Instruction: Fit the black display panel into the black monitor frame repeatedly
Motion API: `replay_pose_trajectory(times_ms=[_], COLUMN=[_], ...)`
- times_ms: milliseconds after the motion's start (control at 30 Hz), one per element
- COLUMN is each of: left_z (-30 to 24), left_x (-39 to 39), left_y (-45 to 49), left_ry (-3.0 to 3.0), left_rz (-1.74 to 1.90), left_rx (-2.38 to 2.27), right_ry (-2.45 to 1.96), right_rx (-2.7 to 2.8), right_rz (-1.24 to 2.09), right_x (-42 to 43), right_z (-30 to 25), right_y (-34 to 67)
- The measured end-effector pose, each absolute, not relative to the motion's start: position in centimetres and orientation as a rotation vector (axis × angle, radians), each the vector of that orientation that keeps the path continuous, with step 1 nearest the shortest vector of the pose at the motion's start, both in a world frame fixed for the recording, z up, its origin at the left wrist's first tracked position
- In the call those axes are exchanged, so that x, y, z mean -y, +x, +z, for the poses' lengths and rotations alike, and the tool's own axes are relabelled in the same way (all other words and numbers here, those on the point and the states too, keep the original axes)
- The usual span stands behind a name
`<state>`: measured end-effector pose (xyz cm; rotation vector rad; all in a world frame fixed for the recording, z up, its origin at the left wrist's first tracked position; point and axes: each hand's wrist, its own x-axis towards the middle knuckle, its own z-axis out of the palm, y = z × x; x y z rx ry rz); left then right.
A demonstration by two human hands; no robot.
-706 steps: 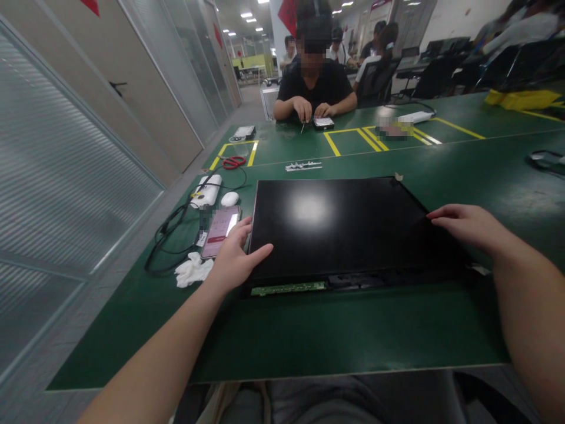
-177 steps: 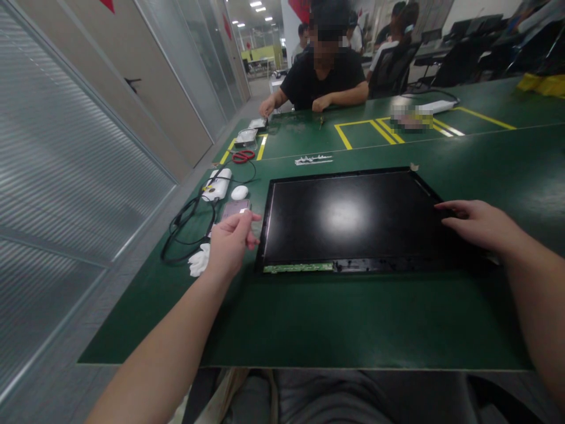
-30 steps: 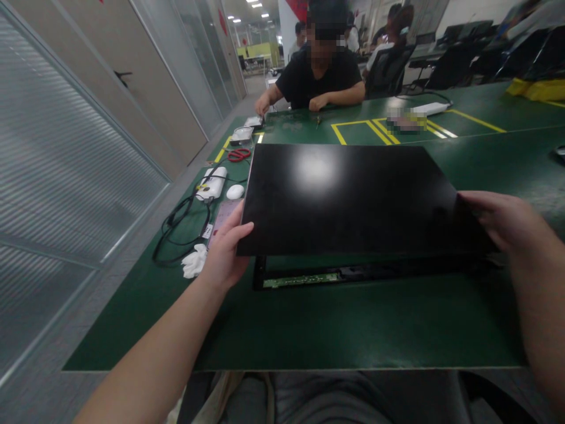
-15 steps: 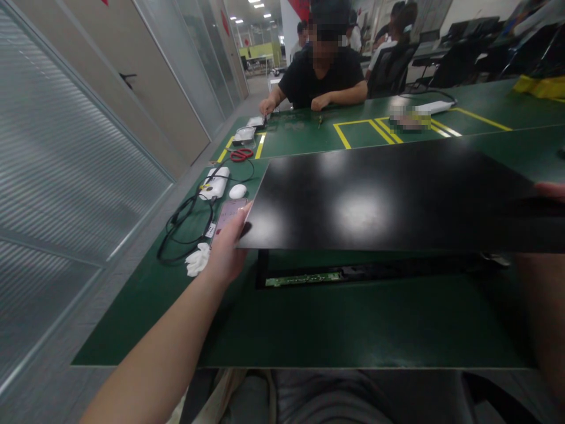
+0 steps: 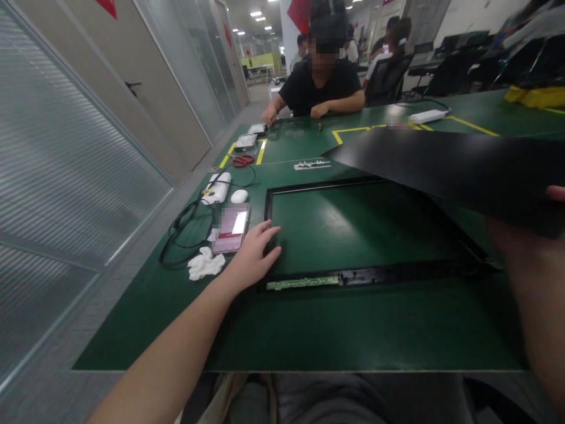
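A flat black panel (image 5: 459, 168) hangs tilted above the right side of the table. My right hand (image 5: 507, 244) grips it at the right edge of view, partly hidden under it, with one digit showing on top. My left hand (image 5: 258, 250) is open, fingers spread, over the left side of a thin black rectangular frame (image 5: 322, 185) lying on the green table. Whether it touches the frame I cannot tell. Along the frame's near side runs a black strip with a green circuit board (image 5: 302, 283).
Left of the frame lie a phone (image 5: 229, 229), a crumpled white tissue or glove (image 5: 205, 264), a white rounded case (image 5: 239, 196), a white device with black cables (image 5: 217, 188) and red scissors (image 5: 242, 161). White strips (image 5: 312, 165) lie beyond. A person (image 5: 326, 82) sits opposite.
My left hand has let go of the black panel and lowered to the frame. The panel has swung to the right in my right hand, uncovering the frame and white strips.
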<state>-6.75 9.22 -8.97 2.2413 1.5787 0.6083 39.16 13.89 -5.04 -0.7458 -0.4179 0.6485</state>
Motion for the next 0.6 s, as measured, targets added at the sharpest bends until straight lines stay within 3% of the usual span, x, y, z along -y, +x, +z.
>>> replay_pose_trajectory(times_ms=[600], left_z=[-9.7], left_x=[-9.2], left_y=[-6.8], left_ry=[2.441], left_rz=[0.481], left_rx=[-1.594], right_ry=[-0.811], right_rx=[0.218], right_rz=[0.609], right_x=[-14.3], right_z=[-5.0], right_y=[40.9])
